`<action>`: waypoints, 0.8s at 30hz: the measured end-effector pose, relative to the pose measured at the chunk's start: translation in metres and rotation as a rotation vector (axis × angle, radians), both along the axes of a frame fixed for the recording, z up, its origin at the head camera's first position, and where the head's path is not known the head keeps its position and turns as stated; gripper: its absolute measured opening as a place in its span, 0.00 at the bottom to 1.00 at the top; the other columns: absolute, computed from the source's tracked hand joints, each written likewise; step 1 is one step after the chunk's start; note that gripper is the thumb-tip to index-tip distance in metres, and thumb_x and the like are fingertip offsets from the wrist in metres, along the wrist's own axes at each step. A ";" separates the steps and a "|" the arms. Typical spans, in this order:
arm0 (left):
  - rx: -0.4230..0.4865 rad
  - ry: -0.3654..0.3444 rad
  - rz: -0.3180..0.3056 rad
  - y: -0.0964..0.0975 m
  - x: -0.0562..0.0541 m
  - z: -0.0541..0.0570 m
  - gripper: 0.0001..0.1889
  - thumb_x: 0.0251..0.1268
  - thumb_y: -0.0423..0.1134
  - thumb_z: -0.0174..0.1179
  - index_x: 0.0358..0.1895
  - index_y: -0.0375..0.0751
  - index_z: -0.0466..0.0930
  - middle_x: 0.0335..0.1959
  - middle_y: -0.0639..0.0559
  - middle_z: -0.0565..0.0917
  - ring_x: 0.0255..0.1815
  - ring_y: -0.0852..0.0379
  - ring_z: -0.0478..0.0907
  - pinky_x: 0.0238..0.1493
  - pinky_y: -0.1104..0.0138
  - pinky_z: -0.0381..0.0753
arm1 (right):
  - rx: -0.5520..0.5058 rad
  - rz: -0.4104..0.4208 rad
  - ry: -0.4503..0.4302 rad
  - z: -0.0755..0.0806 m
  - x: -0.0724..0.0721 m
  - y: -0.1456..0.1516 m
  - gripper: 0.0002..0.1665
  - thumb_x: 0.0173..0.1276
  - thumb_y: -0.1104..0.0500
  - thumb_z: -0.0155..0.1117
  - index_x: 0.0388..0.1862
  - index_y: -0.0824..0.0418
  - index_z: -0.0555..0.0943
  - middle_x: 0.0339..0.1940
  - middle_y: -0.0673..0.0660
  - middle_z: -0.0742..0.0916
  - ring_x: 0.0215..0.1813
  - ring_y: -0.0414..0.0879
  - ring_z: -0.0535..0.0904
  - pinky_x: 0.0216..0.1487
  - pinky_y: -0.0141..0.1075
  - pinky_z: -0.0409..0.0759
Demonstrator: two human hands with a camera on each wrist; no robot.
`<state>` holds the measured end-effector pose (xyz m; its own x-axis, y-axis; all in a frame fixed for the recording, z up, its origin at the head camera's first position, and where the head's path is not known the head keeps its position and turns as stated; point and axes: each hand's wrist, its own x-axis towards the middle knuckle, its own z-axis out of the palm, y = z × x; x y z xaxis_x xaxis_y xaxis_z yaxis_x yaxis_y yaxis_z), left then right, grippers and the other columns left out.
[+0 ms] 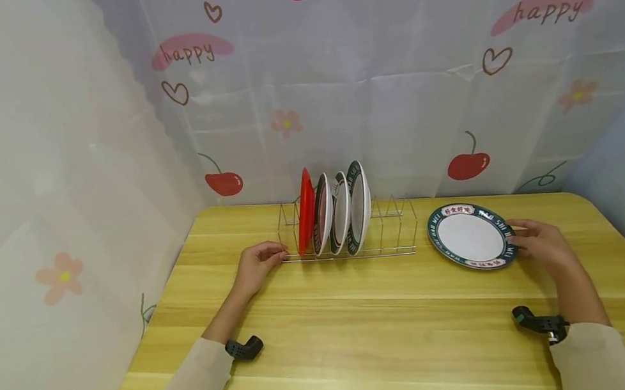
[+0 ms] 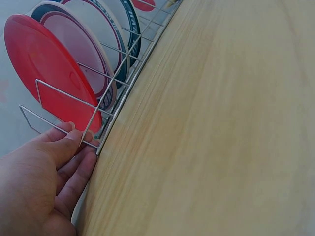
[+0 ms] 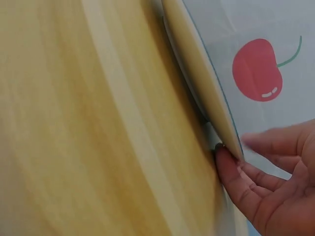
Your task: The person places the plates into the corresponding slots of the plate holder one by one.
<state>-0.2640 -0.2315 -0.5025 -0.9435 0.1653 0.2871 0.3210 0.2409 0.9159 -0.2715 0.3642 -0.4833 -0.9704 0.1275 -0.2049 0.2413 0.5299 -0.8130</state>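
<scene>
My left hand (image 1: 257, 267) pinches the left end of a wire dish rack (image 2: 129, 86), thumb and fingers around its thin wire in the left wrist view. A red plate (image 1: 305, 212) stands on edge in the rack nearest that hand. Beside it, also on edge, are a white plate with a dark rim (image 1: 323, 213), a second rimmed plate (image 1: 340, 214) and a third (image 1: 359, 206). Right of the rack is a white plate with a green lettered rim (image 1: 470, 238), face up. My right hand (image 1: 546, 245) pinches its right edge; the right wrist view shows the pale underside.
The rack stands near the back of a wooden table (image 1: 393, 340), with slots on its right side holding no plate. A printed cloth (image 1: 368, 124) hangs close behind the table and along the sides. Each wrist wears a small black camera mount (image 1: 244, 349).
</scene>
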 end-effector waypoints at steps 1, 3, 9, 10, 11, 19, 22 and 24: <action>-0.001 -0.003 0.002 0.000 0.000 0.000 0.08 0.65 0.23 0.65 0.45 0.23 0.85 0.42 0.32 0.87 0.44 0.35 0.86 0.43 0.66 0.88 | 0.015 0.010 -0.001 -0.001 0.000 0.000 0.33 0.76 0.65 0.57 0.76 0.72 0.63 0.66 0.79 0.71 0.46 0.46 0.77 0.36 0.24 0.82; 0.000 -0.003 0.000 0.001 0.000 0.001 0.08 0.65 0.22 0.65 0.45 0.22 0.85 0.42 0.31 0.87 0.44 0.34 0.86 0.43 0.65 0.88 | 0.028 0.029 -0.003 -0.003 0.000 0.001 0.34 0.73 0.68 0.59 0.75 0.72 0.64 0.64 0.79 0.71 0.49 0.53 0.76 0.36 0.24 0.82; 0.000 -0.009 -0.008 0.001 0.000 0.002 0.08 0.65 0.22 0.65 0.46 0.21 0.85 0.43 0.30 0.87 0.44 0.32 0.85 0.44 0.65 0.88 | -0.065 0.140 -0.039 0.001 0.002 0.005 0.37 0.72 0.70 0.55 0.78 0.73 0.58 0.67 0.80 0.67 0.46 0.44 0.77 0.41 0.26 0.84; 0.000 -0.006 -0.007 0.001 0.000 0.002 0.08 0.65 0.22 0.64 0.46 0.21 0.84 0.43 0.29 0.87 0.44 0.32 0.85 0.44 0.65 0.88 | -0.104 0.164 -0.046 0.002 0.002 0.006 0.37 0.73 0.71 0.54 0.79 0.73 0.56 0.68 0.81 0.65 0.45 0.41 0.78 0.43 0.27 0.84; 0.003 -0.006 -0.007 0.001 0.000 0.002 0.08 0.65 0.22 0.64 0.46 0.20 0.84 0.43 0.29 0.87 0.44 0.32 0.85 0.44 0.65 0.88 | -0.149 0.182 -0.056 0.004 0.002 0.007 0.38 0.74 0.71 0.52 0.79 0.73 0.54 0.70 0.81 0.63 0.45 0.38 0.77 0.45 0.27 0.85; -0.028 0.003 0.012 0.001 0.000 0.003 0.07 0.65 0.24 0.66 0.45 0.24 0.86 0.42 0.33 0.88 0.45 0.34 0.85 0.44 0.69 0.86 | -0.298 0.246 -0.059 0.011 0.004 0.010 0.37 0.80 0.67 0.49 0.82 0.67 0.48 0.72 0.74 0.56 0.44 0.36 0.78 0.47 0.30 0.85; -0.028 -0.003 0.013 0.001 0.000 0.002 0.07 0.65 0.24 0.66 0.45 0.24 0.86 0.42 0.34 0.88 0.45 0.35 0.85 0.44 0.70 0.86 | -0.310 0.277 -0.062 0.013 0.004 0.010 0.38 0.80 0.66 0.48 0.83 0.67 0.47 0.74 0.75 0.54 0.45 0.36 0.79 0.48 0.31 0.85; -0.023 -0.008 0.010 0.001 0.000 0.002 0.08 0.66 0.24 0.65 0.45 0.24 0.86 0.42 0.33 0.88 0.45 0.36 0.85 0.44 0.70 0.86 | -0.331 0.303 -0.067 0.014 0.004 0.010 0.38 0.81 0.65 0.49 0.83 0.67 0.47 0.75 0.76 0.52 0.46 0.37 0.79 0.48 0.31 0.86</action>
<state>-0.2639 -0.2305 -0.5009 -0.9473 0.1621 0.2762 0.3114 0.2651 0.9125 -0.2671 0.3741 -0.4690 -0.9369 -0.2436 -0.2508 0.1734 0.2993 -0.9383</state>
